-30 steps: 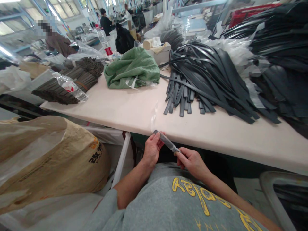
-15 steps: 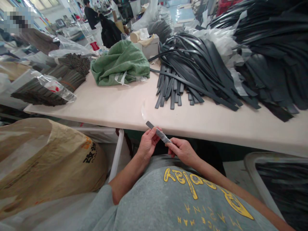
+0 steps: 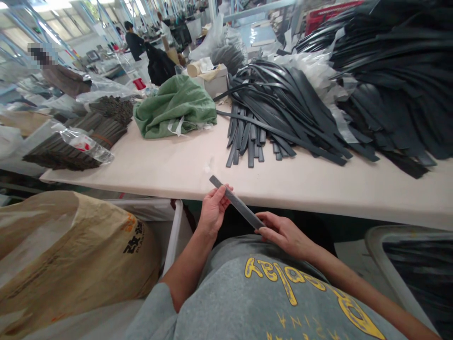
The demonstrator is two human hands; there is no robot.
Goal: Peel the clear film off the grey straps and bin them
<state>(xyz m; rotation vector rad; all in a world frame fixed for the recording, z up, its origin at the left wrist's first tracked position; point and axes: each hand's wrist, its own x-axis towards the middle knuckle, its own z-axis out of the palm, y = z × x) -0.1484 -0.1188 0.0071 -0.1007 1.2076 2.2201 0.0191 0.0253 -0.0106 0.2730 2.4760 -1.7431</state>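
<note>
A flat dark grey strap [image 3: 242, 208] is stretched between my two hands, just in front of the table edge. My left hand [image 3: 214, 208] pinches it near its upper end, which pokes out past the fingertips. Lower down, my right hand [image 3: 281, 232] grips the strap between thumb and fingers; its far end is hidden there. Beyond my hands, a pile of long black straps [image 3: 279, 113] lies on the pale table [image 3: 170, 163]. A small scrap of clear film [image 3: 209, 165] rests on the tabletop close to the strap's tip.
Left on the table are a green cloth [image 3: 177, 106], a plastic bottle [image 3: 85, 144] and bundled dark strips [image 3: 63, 156]. A brown sack [image 3: 106, 236] stands below at the left. A bin [image 3: 375, 241] of dark strips is at the lower right. People are in the background.
The strap between my hands was short and wrinkled-looking; now it is longer, straight and smooth. My right hand has moved down and to the right, away from my left hand.
</note>
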